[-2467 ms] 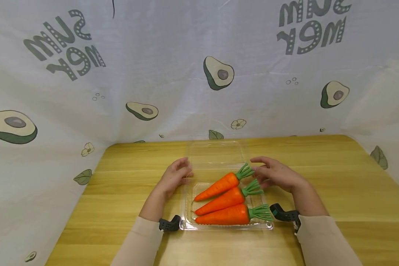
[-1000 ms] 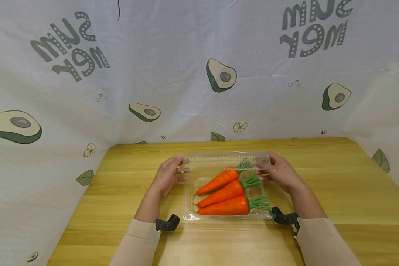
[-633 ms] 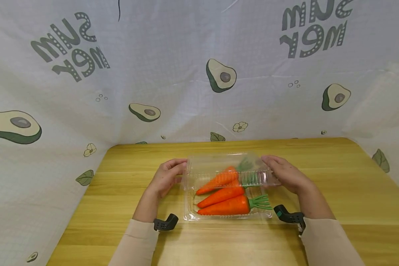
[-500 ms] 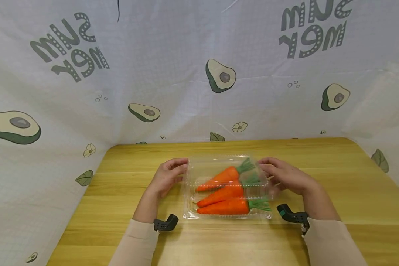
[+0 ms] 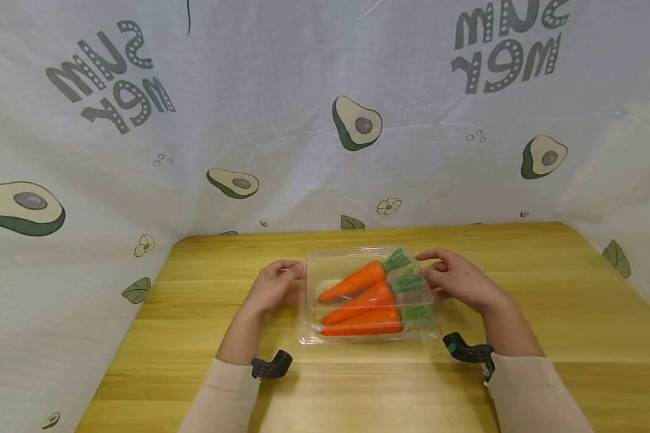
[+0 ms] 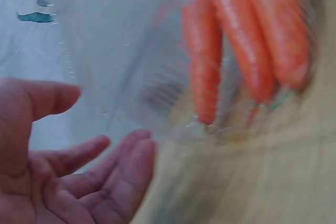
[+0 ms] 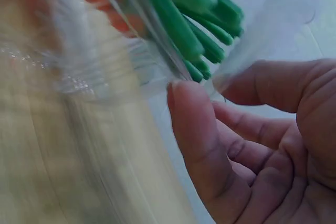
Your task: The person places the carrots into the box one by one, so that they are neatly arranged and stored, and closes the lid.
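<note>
In the head view a clear plastic clamshell box (image 5: 316,337) with its lid folded down over the base holds three orange carrots (image 5: 357,282) with green stem tufts (image 7: 173,19). My left hand (image 5: 273,287) is at the box's left side, fingertips right by its edge. Seen from the left wrist, that hand's thumb and fingers (image 6: 131,166) stand apart, with the clear plastic just beyond them. My right hand (image 5: 460,279) is at the right side; in the right wrist view its thumb and index finger (image 7: 194,124) pinch the plastic edge near the stems.
The box is over a light wooden table (image 5: 346,391). Behind it hangs a white cloth (image 5: 281,120) printed with avocados and mirrored lettering. Dark wrist mounts (image 5: 272,365) sit at both wrists.
The lid, folded back earlier, has come forward and down over the carrots. The box has since shifted slightly away from the front edge. My right hand has followed the lid, then moved back along the side.
</note>
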Tool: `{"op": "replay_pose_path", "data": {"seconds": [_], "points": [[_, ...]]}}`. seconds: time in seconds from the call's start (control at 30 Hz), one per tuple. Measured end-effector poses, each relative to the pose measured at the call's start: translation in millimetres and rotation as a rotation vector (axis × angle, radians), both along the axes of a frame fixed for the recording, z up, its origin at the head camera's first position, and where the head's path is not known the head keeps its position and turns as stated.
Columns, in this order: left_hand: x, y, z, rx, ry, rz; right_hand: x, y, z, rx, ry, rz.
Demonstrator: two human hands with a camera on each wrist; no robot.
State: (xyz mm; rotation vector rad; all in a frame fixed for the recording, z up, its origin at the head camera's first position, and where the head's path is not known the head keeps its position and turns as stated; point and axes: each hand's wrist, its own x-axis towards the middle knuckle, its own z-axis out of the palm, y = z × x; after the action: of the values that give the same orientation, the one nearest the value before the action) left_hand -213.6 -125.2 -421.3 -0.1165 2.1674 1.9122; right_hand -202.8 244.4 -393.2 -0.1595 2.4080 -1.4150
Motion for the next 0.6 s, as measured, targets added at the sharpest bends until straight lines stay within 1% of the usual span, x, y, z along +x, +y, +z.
{"op": "replay_pose_path", "data": {"seconds": [0.07, 0.13, 0.2, 0.27, 0.33, 0.4, 0.43, 0.5, 0.6], "points": [[2.3, -6, 5.2, -0.039, -0.044, -0.080, -0.5, -1, -0.5, 0.017, 0.020, -0.013], [3.9, -13, 9.1, -0.082, -0.081, -0.177, -0.9, -3, -1.0, 0.029, 0.035, -0.032], [5.7, -19, 12.5, -0.113, -0.103, -0.277, -1.2, -5, -1.6, 0.043, 0.049, -0.053], [7.0, -23, 15.2, -0.129, -0.122, -0.354, -1.2, -6, -2.3, 0.050, 0.058, -0.077], [8.1, -26, 17.0, -0.136, -0.134, -0.408, -0.9, -8, -2.5, 0.056, 0.064, -0.100], [8.6, -27, 17.7, -0.126, -0.133, -0.434, -0.7, -9, -3.0, 0.058, 0.065, -0.118], [8.4, -27, 17.7, -0.118, -0.139, -0.430, -0.7, -10, -3.0, 0.060, 0.065, -0.124], [7.7, -25, 16.6, -0.106, -0.132, -0.410, -0.4, -10, -2.3, 0.069, 0.063, -0.126], [6.6, -23, 15.1, -0.101, -0.114, -0.366, 1.0, -10, 1.0, 0.087, 0.052, -0.091]]}}
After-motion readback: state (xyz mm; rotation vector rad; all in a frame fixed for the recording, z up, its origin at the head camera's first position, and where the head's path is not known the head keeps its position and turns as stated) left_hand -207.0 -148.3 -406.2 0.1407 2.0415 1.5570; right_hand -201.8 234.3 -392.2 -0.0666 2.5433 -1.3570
